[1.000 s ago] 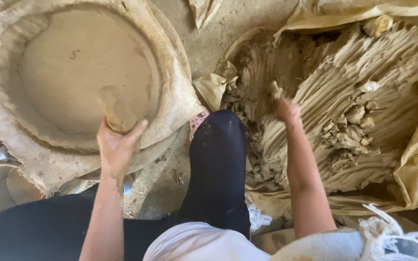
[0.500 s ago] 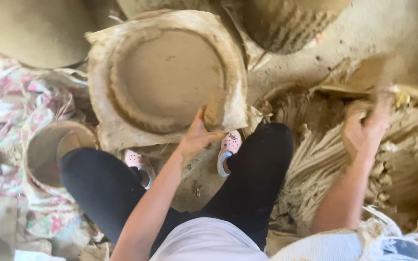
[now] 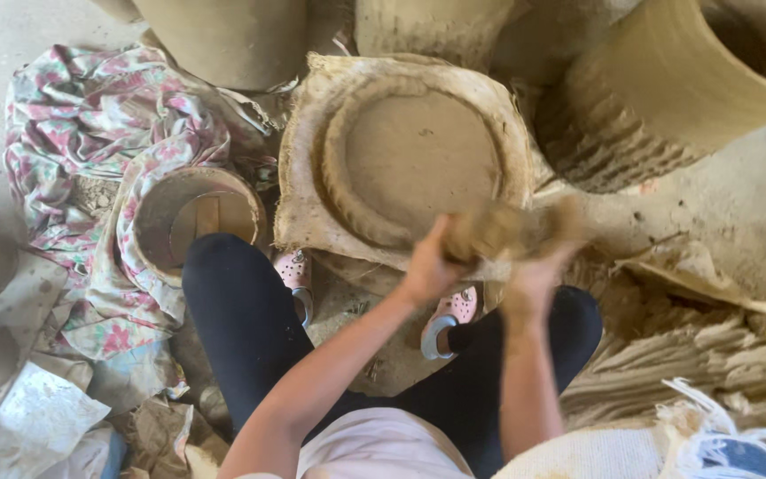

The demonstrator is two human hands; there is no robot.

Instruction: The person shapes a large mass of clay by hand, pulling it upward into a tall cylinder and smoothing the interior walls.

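A lump of brown clay [image 3: 500, 232] is held between both hands above the near rim of a round clay base [image 3: 418, 160] that rests on sacking. My left hand [image 3: 429, 266] grips the lump's left end. My right hand [image 3: 538, 266] grips its right end and is blurred by motion. Both hands hang over my knees in black trousers, with pink sandals [image 3: 449, 319] on the ground below.
A small clay-lined bowl [image 3: 192, 217] wrapped in flowered cloth [image 3: 82, 133] sits at left. Large ribbed clay pots [image 3: 667, 98] stand at the back. A heap of raw clay [image 3: 702, 355] lies on plastic sheeting at right.
My right hand has come from the clay heap at right to meet the left hand, and both now hold a clay lump. The view has swung left and back.
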